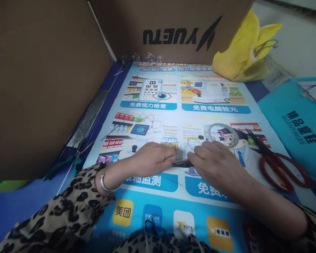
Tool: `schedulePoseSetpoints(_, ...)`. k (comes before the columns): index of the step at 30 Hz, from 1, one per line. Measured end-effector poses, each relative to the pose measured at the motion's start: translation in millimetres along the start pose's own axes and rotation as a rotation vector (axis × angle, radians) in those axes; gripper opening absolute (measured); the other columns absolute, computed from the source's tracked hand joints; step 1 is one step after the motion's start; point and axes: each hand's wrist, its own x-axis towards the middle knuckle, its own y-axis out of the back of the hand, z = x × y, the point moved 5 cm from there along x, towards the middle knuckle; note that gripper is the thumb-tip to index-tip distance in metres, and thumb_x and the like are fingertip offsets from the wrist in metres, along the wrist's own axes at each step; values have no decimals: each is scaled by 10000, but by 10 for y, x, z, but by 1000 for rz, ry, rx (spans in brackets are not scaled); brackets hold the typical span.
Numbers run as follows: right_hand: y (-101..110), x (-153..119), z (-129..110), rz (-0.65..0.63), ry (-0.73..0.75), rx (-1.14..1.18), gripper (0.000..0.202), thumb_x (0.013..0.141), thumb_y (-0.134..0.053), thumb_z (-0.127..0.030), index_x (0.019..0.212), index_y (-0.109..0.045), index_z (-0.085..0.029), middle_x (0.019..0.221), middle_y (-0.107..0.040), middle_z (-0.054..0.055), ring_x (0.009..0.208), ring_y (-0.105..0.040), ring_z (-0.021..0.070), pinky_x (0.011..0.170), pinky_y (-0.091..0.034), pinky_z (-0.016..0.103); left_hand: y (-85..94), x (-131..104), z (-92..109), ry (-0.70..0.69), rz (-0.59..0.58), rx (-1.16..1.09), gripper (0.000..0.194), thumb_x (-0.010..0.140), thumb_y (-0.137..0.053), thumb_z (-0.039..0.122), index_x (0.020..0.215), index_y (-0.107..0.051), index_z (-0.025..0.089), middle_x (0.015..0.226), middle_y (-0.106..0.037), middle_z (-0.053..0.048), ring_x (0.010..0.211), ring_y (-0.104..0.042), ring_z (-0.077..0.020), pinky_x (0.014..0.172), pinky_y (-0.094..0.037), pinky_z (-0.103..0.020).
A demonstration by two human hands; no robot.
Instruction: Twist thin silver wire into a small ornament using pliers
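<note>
Both grips, left hand [160, 160] and right hand [213, 165], look closed on a dark wire bundle [183, 163] spanning the gap between them, in from the worktop's [28, 203] near edge. Working the bundle seems in hand; the next move likely calls for firm pinching at both ends.

Passage over the printed sheet [158, 201] on the body side of the grip, wire loops [160, 123] just beyond it, upright cardboard panel [126, 21] farther out, scissors [275, 154] obstructing its right, pliers [77, 163] and tall cardboard flap [37, 88] its left.
</note>
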Motion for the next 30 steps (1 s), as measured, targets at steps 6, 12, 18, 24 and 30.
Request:
schedulePoseSetpoints(6,6,-25,-25,16,58,11,178,815,-479,-80,681,-529,-186,628,-515,32,653,-398,173,580,-188,314,-8,-4,22,-22,-43,25,243,869,-370,216,689,-527,171,671,-546,3,598,-463,-98,590,-363,-243)
schedulePoseSetpoints(12,14,-45,25,68,104,44,164,810,-498,-91,680,-533,-184,622,-531,22,607,-394,161,551,-174,303,-30,-6,84,-38,-42,60,251,872,-354,223,709,-538,171,679,-550,7,614,-479,-96,601,-376,-233)
schedulePoseSetpoints(18,29,-78,-179,39,236,152,146,810,-508,-111,687,-528,-187,616,-531,11,602,-393,155,566,-202,300,160,-3,-28,93,188,96,325,897,-315,263,664,-518,162,643,-538,-9,611,-477,-116,586,-353,-250)
schedulePoseSetpoints(24,181,-68,-101,207,48,110,112,811,-491,-133,805,-589,-186,651,-535,27,664,-421,183,599,-242,305,333,-42,-90,97,274,-104,244,884,-380,255,748,-557,157,667,-571,-3,640,-512,-107,615,-367,-225)
schedulePoseSetpoints(30,32,-29,103,103,-133,36,73,770,-569,-238,753,-613,-182,704,-570,49,719,-466,211,654,-273,322,226,-44,-87,148,250,-312,257,872,-389,237,695,-557,155,623,-547,5,583,-505,-91,566,-379,-204)
